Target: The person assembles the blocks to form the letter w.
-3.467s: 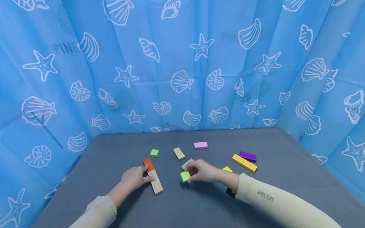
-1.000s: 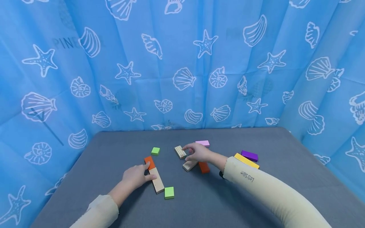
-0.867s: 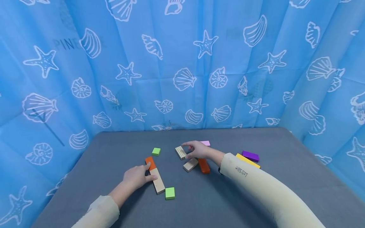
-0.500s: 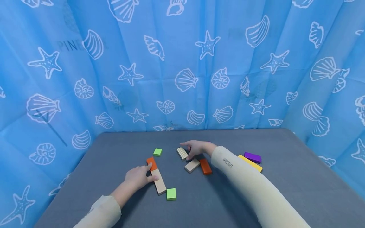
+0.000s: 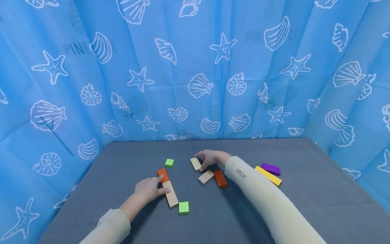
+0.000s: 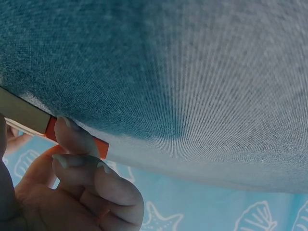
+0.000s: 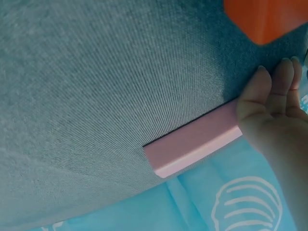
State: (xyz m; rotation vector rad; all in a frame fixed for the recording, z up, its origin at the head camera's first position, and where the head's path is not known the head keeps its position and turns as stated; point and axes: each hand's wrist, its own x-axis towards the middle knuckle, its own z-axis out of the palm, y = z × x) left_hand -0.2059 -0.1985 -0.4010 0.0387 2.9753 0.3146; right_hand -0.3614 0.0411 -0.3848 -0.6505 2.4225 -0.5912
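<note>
In the head view my left hand (image 5: 147, 189) rests at a row of two blocks laid end to end. Its index fingertip touches the orange block (image 5: 163, 174), its thumb the long plain wooden block (image 5: 171, 198). A light green block (image 5: 183, 207) sits by that row's near end. My right hand (image 5: 210, 158) pinches a ridged wooden block (image 5: 195, 164) across its ends, thumb near and index finger far, with the block on the table. In the right wrist view that block is out of sight; the hand is seen past a pink block (image 7: 192, 139).
Close to my right hand lie another wooden block (image 5: 206, 177) and a darker orange block (image 5: 220, 179). A second green block (image 5: 169, 163) is farther back. Yellow (image 5: 268, 176) and purple (image 5: 271, 169) blocks lie to the right. A blue shell-print curtain (image 5: 195, 67) stands behind the grey table (image 5: 231, 220).
The near green block, earlier in my right hand, now lies by the row. That hand has moved away to the ridged block, and its index finger has come down. My left hand stays in place.
</note>
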